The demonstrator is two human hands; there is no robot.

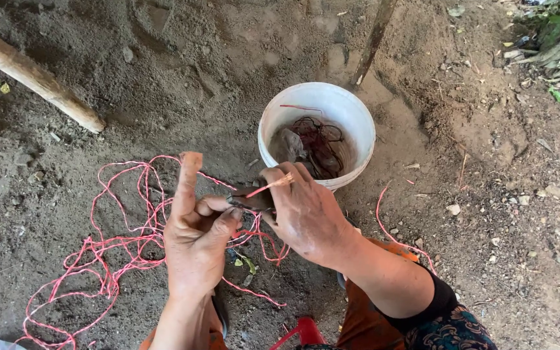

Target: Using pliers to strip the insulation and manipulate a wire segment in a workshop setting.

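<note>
Left hand [196,243] pinched thin pink wire [264,188], forefinger raised | right hand [306,214] gripped one dark cutter [251,202], mostly hidden | one white plastic bucket [358,123] just beyond; contents unclear | loose wire tangle [118,253] on soil

Bare dark soil [163,58] is being lit evenly by daylight; a pale wooden pole [34,74] is lying across it, green leaves [555,26] edging one corner.

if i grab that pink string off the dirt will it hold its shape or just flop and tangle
Probably flop: the pink string lies in loose, crossing loops on the ground, so it looks thin and limp. Likely very light too. It may well snag, since strands overlap and one end runs up to the left hand and right hand.
</note>
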